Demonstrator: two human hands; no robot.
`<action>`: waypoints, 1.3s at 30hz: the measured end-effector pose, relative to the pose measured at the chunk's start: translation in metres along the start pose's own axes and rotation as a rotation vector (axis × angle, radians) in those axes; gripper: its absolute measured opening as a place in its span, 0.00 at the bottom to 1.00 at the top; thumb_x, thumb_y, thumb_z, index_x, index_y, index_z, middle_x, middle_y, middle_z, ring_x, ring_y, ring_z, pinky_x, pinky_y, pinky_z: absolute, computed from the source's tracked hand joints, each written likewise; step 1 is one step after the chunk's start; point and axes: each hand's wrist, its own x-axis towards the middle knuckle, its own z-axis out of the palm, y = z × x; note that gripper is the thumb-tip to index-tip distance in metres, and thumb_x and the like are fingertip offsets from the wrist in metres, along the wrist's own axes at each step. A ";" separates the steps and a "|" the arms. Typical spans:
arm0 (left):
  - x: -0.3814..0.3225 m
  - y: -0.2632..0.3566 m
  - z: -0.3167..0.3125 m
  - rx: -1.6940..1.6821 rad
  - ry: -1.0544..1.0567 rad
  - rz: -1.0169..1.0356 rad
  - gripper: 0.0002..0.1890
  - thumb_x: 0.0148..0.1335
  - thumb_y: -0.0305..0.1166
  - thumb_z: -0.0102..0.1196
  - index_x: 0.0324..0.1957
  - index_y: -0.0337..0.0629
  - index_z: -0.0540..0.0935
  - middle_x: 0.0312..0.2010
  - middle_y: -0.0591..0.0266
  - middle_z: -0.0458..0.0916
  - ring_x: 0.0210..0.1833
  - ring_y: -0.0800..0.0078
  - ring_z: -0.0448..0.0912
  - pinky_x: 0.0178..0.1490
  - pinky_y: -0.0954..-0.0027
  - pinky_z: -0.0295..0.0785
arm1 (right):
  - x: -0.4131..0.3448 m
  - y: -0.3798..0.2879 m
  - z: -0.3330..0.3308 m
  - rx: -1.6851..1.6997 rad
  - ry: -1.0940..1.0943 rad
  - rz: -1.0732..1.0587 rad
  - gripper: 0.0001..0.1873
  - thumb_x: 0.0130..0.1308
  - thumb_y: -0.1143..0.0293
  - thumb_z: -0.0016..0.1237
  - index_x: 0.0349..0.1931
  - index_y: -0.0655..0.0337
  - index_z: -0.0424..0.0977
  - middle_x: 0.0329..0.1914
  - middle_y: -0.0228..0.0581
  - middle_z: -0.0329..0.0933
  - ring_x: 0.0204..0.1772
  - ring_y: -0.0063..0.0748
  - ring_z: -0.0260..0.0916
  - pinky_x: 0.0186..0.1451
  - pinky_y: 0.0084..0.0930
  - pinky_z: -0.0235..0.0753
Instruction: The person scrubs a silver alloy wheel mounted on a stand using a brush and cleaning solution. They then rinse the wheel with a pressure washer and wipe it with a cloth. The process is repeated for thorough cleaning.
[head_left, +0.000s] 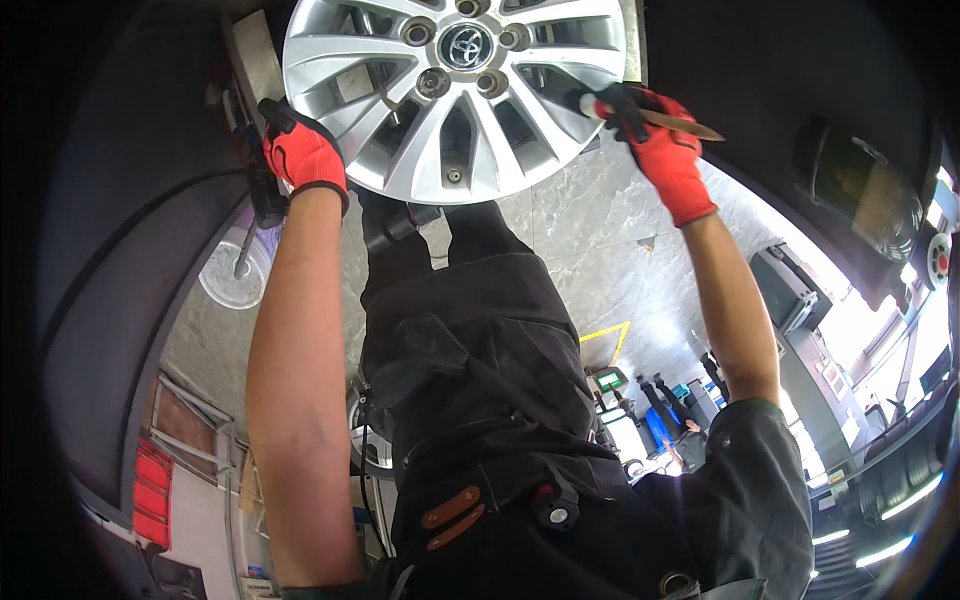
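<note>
A silver multi-spoke alloy wheel with a Toyota centre cap is before me at the top of the view, face up towards me. No tyre shows on its visible edge. My left hand, in a red and black work glove, grips the wheel's left edge; its fingertips are partly hidden. At the right edge, my gloved right hand is closed around a wooden-handled tool, apparently a brush. The handle points right, and the white and dark end is over the spokes, blurred.
A white bucket with a stick in it stands on the grey tiled floor at left. Dark curved panels flank me. Behind are another wheel, a metal frame, and a person near equipment.
</note>
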 end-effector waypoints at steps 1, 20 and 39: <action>-0.005 0.004 0.000 -0.017 0.046 0.001 0.18 0.77 0.37 0.36 0.47 0.32 0.76 0.37 0.38 0.84 0.43 0.38 0.81 0.45 0.48 0.75 | -0.002 0.006 -0.007 0.064 0.003 0.113 0.18 0.68 0.55 0.60 0.46 0.60 0.85 0.31 0.40 0.86 0.29 0.26 0.82 0.36 0.26 0.79; -0.007 0.028 -0.014 -0.282 -0.041 -0.327 0.36 0.78 0.57 0.30 0.48 0.34 0.83 0.47 0.38 0.84 0.52 0.36 0.79 0.56 0.49 0.72 | 0.016 -0.033 -0.001 -0.291 0.054 -0.346 0.14 0.68 0.57 0.59 0.46 0.55 0.86 0.39 0.43 0.86 0.42 0.42 0.84 0.45 0.31 0.80; -0.009 0.030 -0.015 -0.244 0.011 -0.241 0.37 0.78 0.56 0.31 0.41 0.30 0.83 0.43 0.36 0.84 0.48 0.35 0.78 0.53 0.49 0.71 | -0.047 -0.029 0.057 -0.008 -0.240 -0.266 0.10 0.71 0.65 0.55 0.48 0.51 0.85 0.40 0.38 0.85 0.42 0.38 0.84 0.45 0.30 0.77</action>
